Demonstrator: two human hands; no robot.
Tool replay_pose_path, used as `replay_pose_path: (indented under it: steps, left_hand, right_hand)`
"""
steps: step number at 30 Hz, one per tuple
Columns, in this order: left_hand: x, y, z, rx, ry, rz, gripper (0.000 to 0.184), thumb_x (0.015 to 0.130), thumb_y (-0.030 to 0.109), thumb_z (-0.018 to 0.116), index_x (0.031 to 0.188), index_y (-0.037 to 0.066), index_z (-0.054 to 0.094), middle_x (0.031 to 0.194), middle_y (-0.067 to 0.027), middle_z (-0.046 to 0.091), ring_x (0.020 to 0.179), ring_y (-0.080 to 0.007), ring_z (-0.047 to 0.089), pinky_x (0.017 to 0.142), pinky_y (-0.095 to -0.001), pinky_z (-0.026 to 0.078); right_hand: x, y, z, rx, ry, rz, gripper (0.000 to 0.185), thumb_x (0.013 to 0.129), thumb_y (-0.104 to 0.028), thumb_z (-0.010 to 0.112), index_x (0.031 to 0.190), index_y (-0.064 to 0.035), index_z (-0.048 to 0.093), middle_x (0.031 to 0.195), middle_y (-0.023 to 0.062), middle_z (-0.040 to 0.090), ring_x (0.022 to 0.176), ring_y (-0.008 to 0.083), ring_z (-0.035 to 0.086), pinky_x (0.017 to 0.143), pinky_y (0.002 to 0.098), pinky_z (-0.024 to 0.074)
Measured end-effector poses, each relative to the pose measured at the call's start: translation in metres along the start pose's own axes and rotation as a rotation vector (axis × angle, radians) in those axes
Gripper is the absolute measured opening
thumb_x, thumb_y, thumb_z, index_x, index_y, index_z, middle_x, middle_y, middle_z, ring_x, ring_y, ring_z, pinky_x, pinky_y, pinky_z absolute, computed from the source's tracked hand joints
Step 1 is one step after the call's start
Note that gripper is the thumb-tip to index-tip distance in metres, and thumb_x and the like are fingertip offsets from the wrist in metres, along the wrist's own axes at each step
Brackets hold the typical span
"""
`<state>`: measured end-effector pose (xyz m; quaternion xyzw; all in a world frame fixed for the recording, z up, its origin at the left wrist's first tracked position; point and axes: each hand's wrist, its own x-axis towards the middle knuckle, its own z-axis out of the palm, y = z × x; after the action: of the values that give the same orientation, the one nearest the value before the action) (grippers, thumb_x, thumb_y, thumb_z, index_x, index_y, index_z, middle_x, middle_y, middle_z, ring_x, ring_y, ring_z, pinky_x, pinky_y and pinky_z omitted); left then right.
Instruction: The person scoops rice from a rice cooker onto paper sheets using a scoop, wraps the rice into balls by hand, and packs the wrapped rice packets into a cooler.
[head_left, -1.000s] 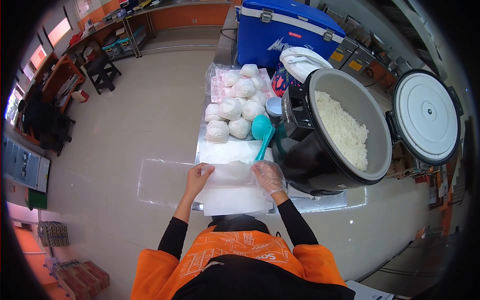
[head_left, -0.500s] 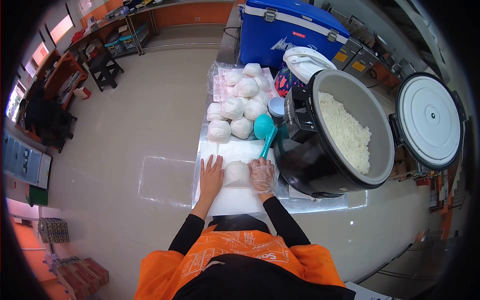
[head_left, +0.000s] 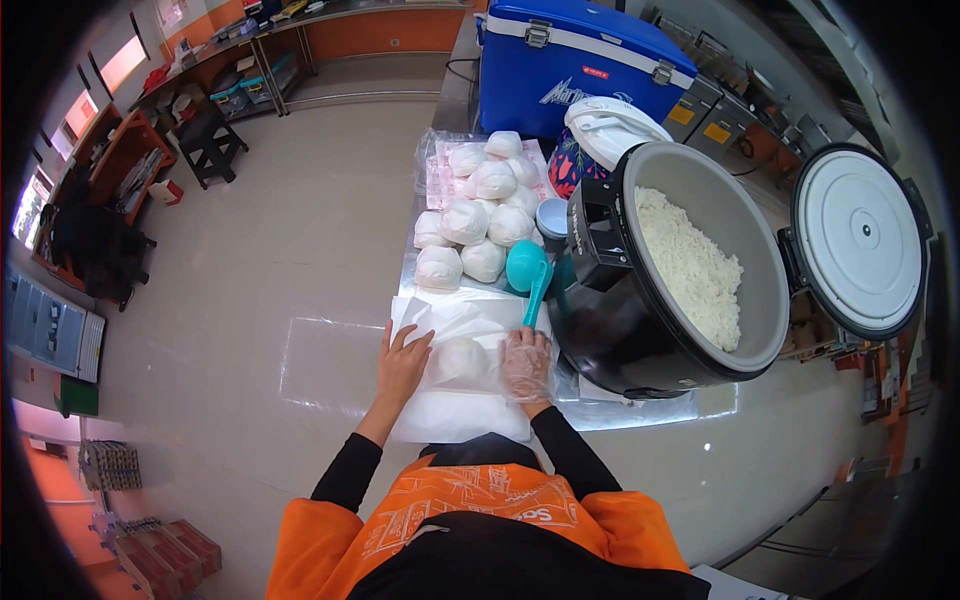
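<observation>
A rounded mound of white rice [head_left: 460,362] sits on a sheet of white wrapping paper [head_left: 455,412] in front of me. My left hand [head_left: 402,365], bare, is at the paper's left edge with its fingers spread. Close to the mound's right side, my right hand [head_left: 526,366] lies in a clear plastic glove, fingers stretched over the paper. Just beyond its fingertips is the handle of a turquoise rice scoop [head_left: 527,268]. Several white paper-wrapped bundles [head_left: 465,221] are piled behind the paper.
A large rice cooker [head_left: 600,330] with rice [head_left: 690,270] inside stands at right, its lid [head_left: 858,240] swung open. Behind are a blue cooler box [head_left: 580,70], a patterned container with a white lid [head_left: 615,130], and a small round tub [head_left: 552,217]. A black stool [head_left: 212,148] stands on the floor at left.
My left hand has moved left, away from the mound, and its fingers have spread. The paper and mound have shifted slightly left and toward me. My right hand has barely moved.
</observation>
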<state>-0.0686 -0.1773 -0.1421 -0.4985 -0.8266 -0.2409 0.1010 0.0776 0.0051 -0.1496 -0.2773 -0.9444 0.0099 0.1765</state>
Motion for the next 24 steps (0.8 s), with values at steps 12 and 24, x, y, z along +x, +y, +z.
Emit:
replay_pose_path:
  steps: [12,24]
  left_hand:
    - [0.043,-0.023,0.017,-0.379,-0.175,-0.225,0.051,0.076,0.022,0.070,0.124,0.012,0.055,0.108,-0.0083,0.062,0.096,-0.0260,0.059,0.083,-0.0386,0.049]
    - [0.096,-0.009,0.000,-0.083,-0.265,0.235,0.013,0.068,0.021,0.072,0.078,0.014,0.072,0.090,-0.0040,0.063,0.093,-0.0236,0.057,0.086,-0.0390,0.041]
  right_hand:
    - [0.007,0.012,-0.031,0.183,-0.094,-0.105,0.020,0.079,-0.012,0.057,0.097,-0.0091,0.063,0.099,0.0106,0.057,0.093,0.0300,0.053,0.082,0.0412,0.0448]
    - [-0.037,-0.063,-0.027,0.409,-0.228,-0.339,0.047,0.085,-0.013,0.054,0.131,-0.0057,0.048,0.139,0.0151,0.042,0.131,0.0318,0.036,0.110,0.0412,0.0274]
